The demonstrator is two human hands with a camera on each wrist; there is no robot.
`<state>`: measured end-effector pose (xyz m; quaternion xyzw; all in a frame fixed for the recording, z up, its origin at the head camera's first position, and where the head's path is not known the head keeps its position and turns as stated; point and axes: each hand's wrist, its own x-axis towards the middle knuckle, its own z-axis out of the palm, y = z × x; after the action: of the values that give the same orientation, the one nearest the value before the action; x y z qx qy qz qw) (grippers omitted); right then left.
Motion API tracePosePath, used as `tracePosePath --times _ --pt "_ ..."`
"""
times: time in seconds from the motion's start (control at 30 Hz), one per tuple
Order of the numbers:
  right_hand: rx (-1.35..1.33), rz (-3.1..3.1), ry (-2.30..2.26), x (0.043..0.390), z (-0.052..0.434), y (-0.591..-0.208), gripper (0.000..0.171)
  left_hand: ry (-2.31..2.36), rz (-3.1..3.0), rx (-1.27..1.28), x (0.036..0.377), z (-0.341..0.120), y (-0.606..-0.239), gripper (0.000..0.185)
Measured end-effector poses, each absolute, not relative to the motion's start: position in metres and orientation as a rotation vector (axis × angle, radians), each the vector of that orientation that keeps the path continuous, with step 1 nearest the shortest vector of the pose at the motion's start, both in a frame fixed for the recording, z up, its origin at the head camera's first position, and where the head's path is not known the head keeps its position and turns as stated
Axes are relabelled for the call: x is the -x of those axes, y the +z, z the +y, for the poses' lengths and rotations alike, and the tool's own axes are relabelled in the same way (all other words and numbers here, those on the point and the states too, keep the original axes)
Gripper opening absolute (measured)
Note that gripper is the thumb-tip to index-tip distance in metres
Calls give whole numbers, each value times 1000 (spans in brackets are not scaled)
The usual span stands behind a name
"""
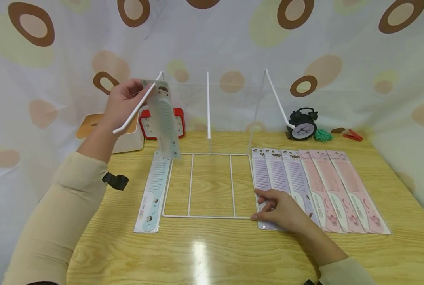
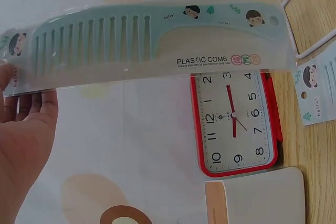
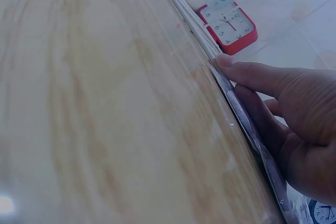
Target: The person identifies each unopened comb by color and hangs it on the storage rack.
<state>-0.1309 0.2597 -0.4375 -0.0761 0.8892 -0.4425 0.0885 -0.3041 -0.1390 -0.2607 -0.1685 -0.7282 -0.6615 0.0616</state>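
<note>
Fingers of the left hand [image 1: 120,103] pinch a pale green packaged plastic comb [image 2: 157,38] raised beside the white wire rack [image 1: 207,185], apparently to hang it, while the right hand [image 1: 281,209] rests loosely curled on a lilac packaged comb [image 1: 263,180] flat on the desk [image 1: 212,253].

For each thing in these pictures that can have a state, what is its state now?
Left hand: raised, pinches the packaged green comb.
Green comb: lifted off the table, hanging beside the rack's left arm.
Second green comb: lying flat, left of the rack.
White wire rack: standing on the table, hooks bare.
Right hand: resting on the leftmost purple comb.
Purple combs: three, lying flat.
Pink combs: three, lying flat.
</note>
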Motion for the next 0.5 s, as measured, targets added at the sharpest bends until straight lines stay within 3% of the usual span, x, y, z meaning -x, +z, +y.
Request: tracePosePath --times 0.3,0.5 --pt "250 2618 -1341 130 262 -438 83 -1861 -2321 492 315 -141 -260 13" --pt "273 2631 -1311 130 263 -437 83 -1787 -2421 460 317 -150 -271 36"
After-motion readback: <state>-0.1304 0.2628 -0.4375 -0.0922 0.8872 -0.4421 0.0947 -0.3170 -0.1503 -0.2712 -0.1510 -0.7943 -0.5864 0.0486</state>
